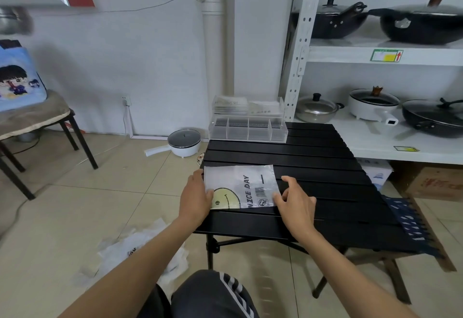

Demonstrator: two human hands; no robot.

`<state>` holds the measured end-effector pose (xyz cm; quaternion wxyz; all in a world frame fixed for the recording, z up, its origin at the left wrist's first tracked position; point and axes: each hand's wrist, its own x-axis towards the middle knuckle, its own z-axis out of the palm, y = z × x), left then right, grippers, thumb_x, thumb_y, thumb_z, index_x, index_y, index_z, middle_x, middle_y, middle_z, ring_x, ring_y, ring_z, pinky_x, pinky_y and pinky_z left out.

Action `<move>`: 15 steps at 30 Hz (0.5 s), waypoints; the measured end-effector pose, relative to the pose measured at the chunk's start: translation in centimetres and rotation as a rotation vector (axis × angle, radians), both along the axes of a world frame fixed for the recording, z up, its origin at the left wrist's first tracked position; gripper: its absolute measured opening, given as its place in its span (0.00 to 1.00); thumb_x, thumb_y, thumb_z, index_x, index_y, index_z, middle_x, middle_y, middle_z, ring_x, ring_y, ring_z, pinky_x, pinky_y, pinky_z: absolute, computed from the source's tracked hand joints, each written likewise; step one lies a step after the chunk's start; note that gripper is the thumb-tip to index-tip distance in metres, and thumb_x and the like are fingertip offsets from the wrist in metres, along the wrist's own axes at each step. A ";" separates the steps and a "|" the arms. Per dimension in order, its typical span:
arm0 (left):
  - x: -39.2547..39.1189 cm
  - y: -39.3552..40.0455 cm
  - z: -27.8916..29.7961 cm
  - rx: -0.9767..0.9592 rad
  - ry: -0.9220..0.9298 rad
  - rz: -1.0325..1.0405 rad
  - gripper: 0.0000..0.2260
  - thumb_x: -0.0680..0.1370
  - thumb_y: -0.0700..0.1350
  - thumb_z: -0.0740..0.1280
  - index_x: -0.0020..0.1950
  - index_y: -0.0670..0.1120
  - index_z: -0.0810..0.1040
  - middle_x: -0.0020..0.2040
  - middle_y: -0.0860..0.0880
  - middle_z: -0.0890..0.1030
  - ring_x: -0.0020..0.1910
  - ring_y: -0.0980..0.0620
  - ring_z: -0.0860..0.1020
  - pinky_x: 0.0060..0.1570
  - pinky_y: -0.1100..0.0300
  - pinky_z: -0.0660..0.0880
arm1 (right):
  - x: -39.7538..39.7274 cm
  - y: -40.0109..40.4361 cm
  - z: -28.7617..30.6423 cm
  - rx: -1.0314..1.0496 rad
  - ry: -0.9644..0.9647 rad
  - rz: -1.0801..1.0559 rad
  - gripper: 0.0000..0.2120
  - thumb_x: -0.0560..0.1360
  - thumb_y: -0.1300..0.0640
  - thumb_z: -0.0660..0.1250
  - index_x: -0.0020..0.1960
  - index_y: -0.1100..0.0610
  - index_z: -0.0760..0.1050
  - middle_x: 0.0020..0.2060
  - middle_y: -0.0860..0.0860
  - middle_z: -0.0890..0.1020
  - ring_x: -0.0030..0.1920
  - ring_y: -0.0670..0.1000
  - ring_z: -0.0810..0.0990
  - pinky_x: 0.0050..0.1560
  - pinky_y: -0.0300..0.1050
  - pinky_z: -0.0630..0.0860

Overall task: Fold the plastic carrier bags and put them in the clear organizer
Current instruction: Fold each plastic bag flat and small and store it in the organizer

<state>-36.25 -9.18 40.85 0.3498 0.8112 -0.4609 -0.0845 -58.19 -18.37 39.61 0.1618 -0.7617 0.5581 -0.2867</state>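
Bag: the plastic carrier bag (241, 186) lies flat on the black slatted table (325, 167), at its near left corner. It is folded to a rectangle, with a yellow smiley face and the words "NICE DAY" on top.
My left hand (196, 198): it is at the left edge of the bag, fingers quite straight and together. The thumb lies on top of the plastic near the smiley face. I cannot tell if the fingers go under the edge.
My right hand (295, 201): it rests on the right lower corner of the bag. The fingers are bent and a little spread, the fingertips touching the plastic and the table beside it. Whether they pinch the corner, I cannot tell.
Organizer: the clear organizer (248, 131) stands at the far left edge of the table, well apart from the bag. It has compartments in a row in front, and some folded bags stand in the raised part behind.
Floor: more plastic bags (135, 250) lie crumpled on the tiles at my left, near my knee (213, 292).
Shelf: a white metal shelf (375, 54) at the right holds pots and pans.
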 end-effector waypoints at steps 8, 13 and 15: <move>-0.6 1.2 -0.8 0.008 -0.446 -0.079 0.21 0.78 0.43 0.64 0.71 0.47 0.68 0.71 0.45 0.66 0.63 0.44 0.71 0.59 0.50 0.72 | 1.6 0.8 0.4 -0.391 0.091 0.087 0.14 0.75 0.53 0.68 0.60 0.48 0.75 0.50 0.45 0.74 0.50 0.48 0.73 0.54 0.47 0.63; -0.1 1.2 -1.7 0.099 -0.476 -0.088 0.15 0.81 0.46 0.59 0.67 0.46 0.72 0.68 0.47 0.71 0.61 0.46 0.72 0.57 0.53 0.72 | 3.0 -1.8 1.5 -0.204 0.090 0.043 0.17 0.78 0.52 0.61 0.66 0.49 0.73 0.60 0.47 0.74 0.61 0.48 0.71 0.64 0.49 0.60; 0.1 1.2 -1.8 0.112 -0.533 -0.100 0.11 0.81 0.47 0.58 0.61 0.48 0.75 0.64 0.50 0.74 0.59 0.48 0.73 0.54 0.55 0.71 | 3.6 -3.7 1.9 -0.139 0.176 0.091 0.17 0.79 0.52 0.59 0.68 0.47 0.73 0.64 0.46 0.73 0.64 0.48 0.70 0.69 0.51 0.57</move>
